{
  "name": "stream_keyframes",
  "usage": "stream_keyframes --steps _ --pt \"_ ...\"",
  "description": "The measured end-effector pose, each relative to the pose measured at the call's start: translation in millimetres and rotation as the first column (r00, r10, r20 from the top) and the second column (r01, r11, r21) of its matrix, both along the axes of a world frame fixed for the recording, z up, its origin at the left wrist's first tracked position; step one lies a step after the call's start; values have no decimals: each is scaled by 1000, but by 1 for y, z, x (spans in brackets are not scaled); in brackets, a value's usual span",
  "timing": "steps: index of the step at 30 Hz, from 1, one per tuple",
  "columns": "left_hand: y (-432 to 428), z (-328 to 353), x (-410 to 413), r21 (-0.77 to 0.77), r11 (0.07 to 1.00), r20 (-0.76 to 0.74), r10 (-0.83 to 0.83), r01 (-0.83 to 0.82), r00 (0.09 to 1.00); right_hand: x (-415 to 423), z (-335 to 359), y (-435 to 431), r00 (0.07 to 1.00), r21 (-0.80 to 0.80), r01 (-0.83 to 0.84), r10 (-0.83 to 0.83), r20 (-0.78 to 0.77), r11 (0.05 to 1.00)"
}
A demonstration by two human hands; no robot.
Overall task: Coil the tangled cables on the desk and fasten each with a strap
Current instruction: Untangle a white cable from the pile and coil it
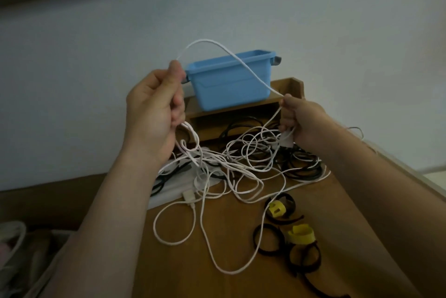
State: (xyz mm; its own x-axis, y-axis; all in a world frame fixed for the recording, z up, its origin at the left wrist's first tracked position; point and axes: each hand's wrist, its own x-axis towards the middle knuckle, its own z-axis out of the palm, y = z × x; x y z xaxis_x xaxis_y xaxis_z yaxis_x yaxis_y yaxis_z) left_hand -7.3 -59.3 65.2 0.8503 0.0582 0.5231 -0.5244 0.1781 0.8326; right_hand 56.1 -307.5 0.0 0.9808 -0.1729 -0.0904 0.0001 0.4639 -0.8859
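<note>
Cable (205, 41), white and thin, arcs in the air between two raised hands above the desk (181, 261). The left hand (154, 109) pinches it between thumb and curled fingers, and loops hang from below the fist; how many turns lie inside the palm is hidden. The right hand (301, 123) grips the other run with curled fingers, and a white plug (287, 139) pokes out beneath it, partly covered. Both runs drop into a tangle of white cables (229, 167) in the middle of the desk, where single strands cannot be followed. Black cables (306, 172) lie toward the far right edge, dim and half under the white. Black and yellow straps (277, 209) lie near the front right edge, the nearest ones cut off by the frame. A blue bin (226, 85) stands on a wooden riser (287, 87) at the far edge.
</note>
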Motion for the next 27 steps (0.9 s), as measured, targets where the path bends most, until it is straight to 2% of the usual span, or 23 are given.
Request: stream_keyframes --steps 2,4,6,8,9,11,12,14,15,16,18,20,21,23,27 --pt "2 -12 13 86 991 -20 108 -106 994 -2 0 3 998 52 -49 51 -24 997" --pt "4 -27 27 252 931 -4 272 -262 962 -7 3 2 995 140 -94 99 -29 986" --pt "9 -44 38 454 824 0 380 -339 925 -10 7 1 993 207 -115 116 5 972" --pt "12 -56 44 678 680 -44 415 -278 909 -11 14 0 991 248 -125 111 69 961" --pt "12 -60 45 792 568 -44 421 -225 906 -11 17 1 989 248 -126 100 111 960" --pt "9 -63 43 931 348 -25 370 -114 929 -12 23 5 976 175 -110 74 202 978" --pt "6 -62 39 957 282 -27 315 -67 949 -14 25 7 966 102 -98 70 248 990" --pt "-2 -57 32 975 223 -37 189 -6 981 -21 27 15 936 -139 -55 100 338 989" --pt "-5 -54 29 974 225 -43 125 14 991 -26 26 19 918 -317 -10 134 372 948" --pt "-8 -51 25 967 253 -44 58 28 997 -31 25 24 901 -505 50 179 395 862" --pt "-13 -45 18 930 365 -30 -54 48 998 -39 22 34 862 -779 129 319 394 614" --pt "-15 -39 11 875 481 7 -139 61 990 -44 19 42 832 -905 119 456 315 409" --pt "-13 -36 9 849 526 37 -163 55 986 -45 17 45 825 -930 82 499 265 358" --pt "-10 -32 9 793 608 88 -163 29 983 -49 16 48 827 -928 -32 531 183 370" --pt "-1 -35 23 632 768 135 18 -100 991 -50 15 41 817 -830 -219 562 132 513"
